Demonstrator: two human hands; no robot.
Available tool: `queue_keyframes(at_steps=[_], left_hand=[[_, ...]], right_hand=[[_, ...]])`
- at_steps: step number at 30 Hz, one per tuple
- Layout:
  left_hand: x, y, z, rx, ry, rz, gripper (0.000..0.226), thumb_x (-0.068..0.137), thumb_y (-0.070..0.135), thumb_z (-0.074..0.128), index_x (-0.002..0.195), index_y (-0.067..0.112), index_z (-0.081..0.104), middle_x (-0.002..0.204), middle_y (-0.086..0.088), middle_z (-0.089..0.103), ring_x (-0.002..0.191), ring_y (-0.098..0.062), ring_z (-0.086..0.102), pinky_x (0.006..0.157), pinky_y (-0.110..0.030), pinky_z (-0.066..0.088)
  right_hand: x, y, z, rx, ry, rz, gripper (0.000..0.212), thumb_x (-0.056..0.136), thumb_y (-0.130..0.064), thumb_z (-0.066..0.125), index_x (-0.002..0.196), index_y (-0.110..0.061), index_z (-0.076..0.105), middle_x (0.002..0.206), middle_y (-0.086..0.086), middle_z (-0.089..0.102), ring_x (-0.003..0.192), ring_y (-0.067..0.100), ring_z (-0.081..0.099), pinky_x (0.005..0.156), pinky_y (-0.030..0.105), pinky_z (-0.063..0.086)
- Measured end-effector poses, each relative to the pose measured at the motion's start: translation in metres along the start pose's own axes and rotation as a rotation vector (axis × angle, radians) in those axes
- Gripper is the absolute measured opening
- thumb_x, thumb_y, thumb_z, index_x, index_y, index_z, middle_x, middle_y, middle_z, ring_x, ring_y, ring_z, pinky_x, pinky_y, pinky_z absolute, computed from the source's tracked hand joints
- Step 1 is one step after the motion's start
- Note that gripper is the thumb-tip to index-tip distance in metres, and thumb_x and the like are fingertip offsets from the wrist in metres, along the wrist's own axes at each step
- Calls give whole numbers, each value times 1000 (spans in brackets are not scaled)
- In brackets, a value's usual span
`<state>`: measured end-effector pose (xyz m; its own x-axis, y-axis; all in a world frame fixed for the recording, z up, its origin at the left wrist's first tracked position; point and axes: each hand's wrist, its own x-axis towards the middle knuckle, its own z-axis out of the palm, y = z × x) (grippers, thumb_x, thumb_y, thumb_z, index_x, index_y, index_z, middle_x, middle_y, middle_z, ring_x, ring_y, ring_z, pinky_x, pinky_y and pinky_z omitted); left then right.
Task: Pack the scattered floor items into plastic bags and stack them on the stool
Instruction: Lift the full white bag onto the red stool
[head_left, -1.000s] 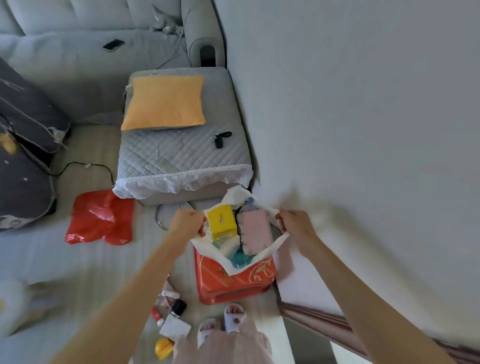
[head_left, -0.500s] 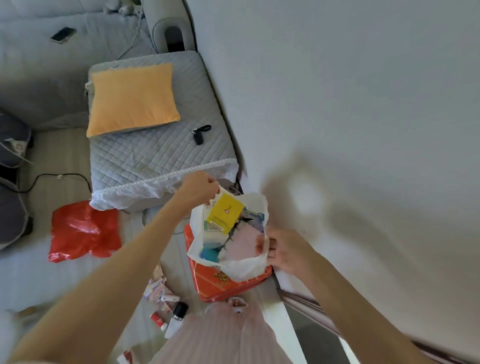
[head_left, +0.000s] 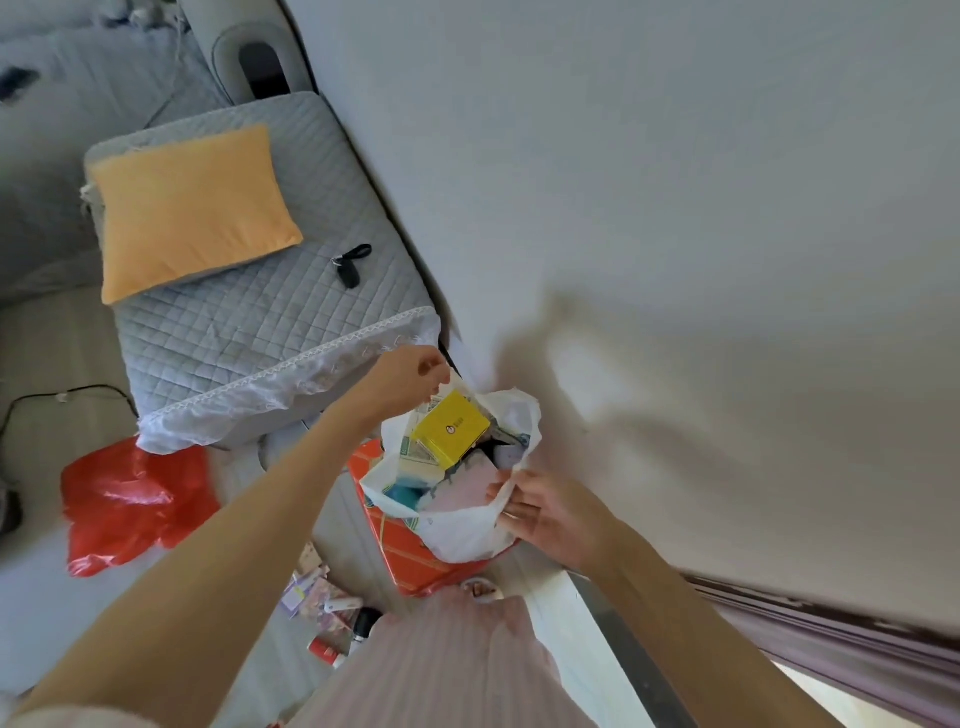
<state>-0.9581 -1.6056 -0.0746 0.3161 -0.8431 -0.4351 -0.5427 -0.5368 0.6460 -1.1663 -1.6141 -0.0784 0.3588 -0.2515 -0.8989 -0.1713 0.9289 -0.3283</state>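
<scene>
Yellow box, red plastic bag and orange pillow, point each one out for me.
yellow box (head_left: 453, 429), head view, on its top face, inside the white bag.
red plastic bag (head_left: 130, 506), head view, on its crumpled middle, on the floor.
orange pillow (head_left: 192, 208), head view, on its centre.

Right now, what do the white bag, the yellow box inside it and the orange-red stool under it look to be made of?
White bag: thin plastic film, crumpled and slightly see-through.
Yellow box: likely printed cardboard, matte, with crisp folded edges.
Orange-red stool: glossy hard top with a printed pattern, perhaps plastic or lacquered metal; the blur leaves it open.
</scene>
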Motion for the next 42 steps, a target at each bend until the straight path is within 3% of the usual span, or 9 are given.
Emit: queue_keyframes(at_steps=[3, 6, 13, 18, 21, 25, 30, 35, 42], left_hand=[[-5, 6, 5, 71, 19, 15, 20, 92, 12, 46, 79, 12, 62, 65, 12, 53, 57, -3, 49, 53, -16, 36], [-9, 13, 8, 98, -3, 33, 21, 92, 12, 47, 80, 10, 64, 63, 11, 53, 55, -4, 49, 52, -15, 36], [-6, 19, 20, 135, -98, 4, 21, 93, 13, 47, 84, 8, 65, 66, 4, 58, 54, -5, 52, 42, -1, 37], [3, 17, 23, 68, -80, -8, 24, 94, 10, 43, 95, -1, 65, 80, -7, 64, 60, -6, 57, 58, -11, 42], [4, 13, 27, 74, -61, -9, 24, 95, 11, 44, 98, 1, 65, 81, -5, 64, 62, -4, 56, 56, -12, 39], [1, 4, 30, 102, -32, -19, 21, 93, 18, 49, 102, 4, 63, 82, -5, 65, 69, -9, 56, 59, -18, 42], [-10, -13, 33, 145, -35, -69, 25, 92, 25, 51, 108, 8, 60, 84, -4, 66, 77, -15, 58, 78, -29, 47], [-19, -23, 35, 137, -7, -87, 23, 91, 23, 53, 107, 8, 62, 89, -5, 67, 81, -15, 57, 76, -27, 44], [-25, -20, 38, 140, 8, -51, 25, 88, 21, 57, 111, 12, 62, 110, -7, 65, 90, -14, 56, 78, -24, 40]], right_hand=[[-6, 14, -3, -27, -33, 12, 19, 94, -4, 43, 97, 2, 61, 86, 15, 69, 81, 21, 66, 63, 26, 57], [-11, 21, -6, -30, -51, 7, 21, 95, -6, 44, 87, 0, 63, 73, 11, 71, 71, 18, 68, 56, 24, 56], [-14, 26, -13, 9, -41, -41, 20, 94, -3, 43, 84, -3, 60, 80, 11, 67, 80, 19, 63, 78, 29, 51], [-10, 13, -18, 134, -3, -119, 21, 93, 1, 41, 81, -4, 57, 83, 12, 61, 86, 22, 58, 98, 35, 41], [-9, 14, -25, 56, 2, -133, 19, 93, -1, 43, 84, -5, 59, 89, 12, 62, 99, 26, 56, 97, 35, 41], [-3, 22, -29, -28, -6, -122, 14, 93, -5, 45, 90, -4, 59, 91, 12, 64, 97, 24, 59, 91, 32, 46], [4, 28, -26, -57, 8, -109, 15, 94, -8, 45, 97, -2, 59, 92, 11, 66, 94, 22, 61, 92, 35, 48], [5, 30, -23, -147, 69, -111, 25, 94, -10, 46, 112, 4, 57, 92, 10, 66, 100, 25, 61, 93, 35, 49], [3, 35, -30, -105, 69, -155, 28, 94, -21, 50, 112, -1, 58, 114, 14, 65, 109, 26, 60, 97, 38, 48]])
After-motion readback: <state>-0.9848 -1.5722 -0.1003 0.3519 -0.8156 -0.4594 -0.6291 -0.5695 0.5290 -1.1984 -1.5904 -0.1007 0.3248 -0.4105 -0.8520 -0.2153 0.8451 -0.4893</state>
